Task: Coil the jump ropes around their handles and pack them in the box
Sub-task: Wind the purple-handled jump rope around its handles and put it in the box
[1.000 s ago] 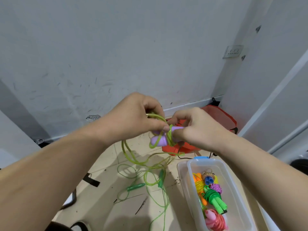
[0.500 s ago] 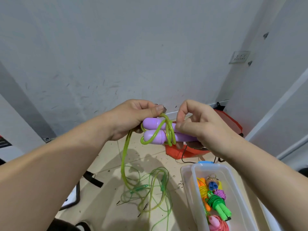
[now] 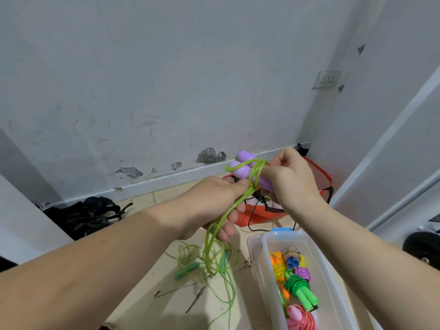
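My right hand (image 3: 289, 177) grips two purple handles (image 3: 245, 169) held side by side, tilted with their round ends up and to the left. A clear green rope (image 3: 256, 171) circles them in a few turns. Just below, my left hand (image 3: 219, 198) pinches that rope where it leaves the handles, and the slack hangs down to the floor. On the tiles lies a loose green jump rope (image 3: 207, 260) with green handles. A clear plastic box (image 3: 331, 282) at the lower right holds several coiled ropes in orange, blue, purple, green and pink.
A red bag (image 3: 266, 214) with black straps sits on the floor behind my hands. Black straps or shoes (image 3: 88, 215) lie by the wall at left. A black wheel (image 3: 422, 246) shows at the right edge. The white wall stands close ahead.
The handles have tilted and shifted right. My left hand has dropped below them and drawn the green rope down, and another turn lies round the handles. The camera has tipped downward.
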{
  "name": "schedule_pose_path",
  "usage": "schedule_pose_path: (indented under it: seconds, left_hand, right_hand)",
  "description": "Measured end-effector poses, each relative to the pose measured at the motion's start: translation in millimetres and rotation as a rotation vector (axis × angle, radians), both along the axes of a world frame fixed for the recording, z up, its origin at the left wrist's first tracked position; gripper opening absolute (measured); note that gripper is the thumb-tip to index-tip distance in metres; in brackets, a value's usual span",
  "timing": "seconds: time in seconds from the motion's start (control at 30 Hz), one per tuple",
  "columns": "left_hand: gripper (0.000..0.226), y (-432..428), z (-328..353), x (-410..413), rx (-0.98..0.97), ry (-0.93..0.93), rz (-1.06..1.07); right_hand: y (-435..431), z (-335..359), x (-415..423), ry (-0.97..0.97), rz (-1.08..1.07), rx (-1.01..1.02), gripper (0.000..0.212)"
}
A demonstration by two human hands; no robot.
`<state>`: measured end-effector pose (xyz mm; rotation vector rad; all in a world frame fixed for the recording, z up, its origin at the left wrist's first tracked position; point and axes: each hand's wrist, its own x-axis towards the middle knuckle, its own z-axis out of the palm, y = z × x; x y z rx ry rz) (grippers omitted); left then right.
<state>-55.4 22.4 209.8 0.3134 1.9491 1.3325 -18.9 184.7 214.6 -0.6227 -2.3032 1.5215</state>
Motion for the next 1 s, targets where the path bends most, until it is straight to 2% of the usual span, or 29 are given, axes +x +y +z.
schedule_pose_path:
  seconds: [0.07, 0.13, 0.27, 0.33, 0.43, 0.53, 0.63, 0.73, 0.9, 1.0]
  left_hand:
    - [0.034, -2.9, 5.7, 3.4, -0.026, 0.016, -0.103]
    - [0.023, -7.9, 8.1, 4.5, -0.053, 0.107, -0.210]
    - [0.020, -15.6, 14.0, -2.1, -0.122, 0.584, -0.228]
    - [0.014, -17.8, 21.1, -5.6, -0.064, 0.693, -0.177]
    - [0.010, -23.6, 29.0, -11.8, 0.072, 0.643, -0.099]
    - [0.016, -32.7, 33.2, -22.0, 0.158, 0.647, -0.047]
    - [0.014, -41.6, 32.5, -31.3, 0.228, 0.500, -0.033]
    - [0.016, -48.3, 31.1, -37.1, 0.200, 0.448, -0.083]
    - [0.002, -54.5, 24.3, -47.7, 0.299, 0.270, 0.048]
    - [0.018, -52.3, 14.3, -43.2, 0.269, 0.173, 0.038]
  right_hand:
    - [3.1, -2.6, 0.8, -0.007, -0.038, 0.148, 0.017]
    - [1.4, -0.9, 2.7, -0.022, -0.024, 0.293, 0.032]
    - [-0.8, -1.3, -1.0, -0.127, 0.036, 0.429, 0.042]
    - [-5.2, 2.4, -1.4, -0.170, 0.092, 0.482, 0.041]
    - [-14.5, 4.4, -0.5, -0.160, 0.259, 0.517, 0.048]
    - [-24.6, 15.6, 4.4, -0.071, 0.337, 0.416, 0.058]
    - [-25.8, 27.4, 8.3, 0.007, 0.351, 0.254, 0.053]
    - [-29.1, 28.2, 11.1, 0.041, 0.425, 0.278, 0.054]
    - [-36.7, 31.7, 12.3, 0.111, 0.395, 0.046, 0.059]
    - [-43.1, 29.7, 10.8, 0.135, 0.341, -0.049, 0.058]
